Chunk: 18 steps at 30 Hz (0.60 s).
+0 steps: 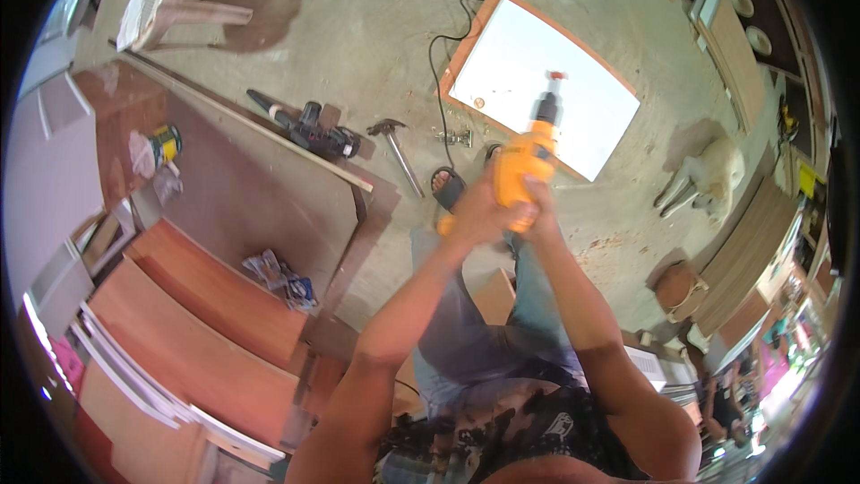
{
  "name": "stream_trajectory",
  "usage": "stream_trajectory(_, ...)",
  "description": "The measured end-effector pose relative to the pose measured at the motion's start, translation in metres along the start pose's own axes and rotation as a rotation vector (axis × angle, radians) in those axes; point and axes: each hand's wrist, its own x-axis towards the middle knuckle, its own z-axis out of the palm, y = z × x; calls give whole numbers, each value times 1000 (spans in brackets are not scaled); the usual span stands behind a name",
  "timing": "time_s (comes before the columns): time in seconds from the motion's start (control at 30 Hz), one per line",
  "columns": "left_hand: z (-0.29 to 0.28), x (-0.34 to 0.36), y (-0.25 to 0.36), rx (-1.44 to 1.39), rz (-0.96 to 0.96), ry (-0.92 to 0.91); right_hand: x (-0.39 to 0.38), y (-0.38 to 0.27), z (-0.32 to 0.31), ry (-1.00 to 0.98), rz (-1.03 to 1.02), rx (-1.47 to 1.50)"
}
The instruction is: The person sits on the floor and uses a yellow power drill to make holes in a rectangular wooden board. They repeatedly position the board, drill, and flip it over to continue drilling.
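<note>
My left hand and my right hand are closed on a yellow power drill, held out above my legs and slightly blurred. Its black chuck points away from me, with a red-tipped bit over a white panel, which lies on a larger orange-brown board on the floor. A small metal fitting lies just left of the panel, near my sandalled foot. A hammer lies left of that, and a black power tool rests farther left.
A black cable snakes across the floor. A dog lies at the right, near stacked planks. A plastic chair stands at the upper left. Stacked boards, a work surface and a can fill the left side.
</note>
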Motion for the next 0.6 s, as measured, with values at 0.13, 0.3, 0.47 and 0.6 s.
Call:
stream_trajectory(0.13,110,-44,58,129,422,-310,-133,-145,33,217,-248,-283)
stream_trajectory(0.3,207,-67,125,104,660,-441,-238,-251,94,580,-657,-592)
stream_trajectory(0.47,223,-40,130,167,546,-287,-210,-296,93,409,-487,-626)
stream_trajectory(0.6,181,0,93,23,357,267,-51,-273,69,8,-180,-659)
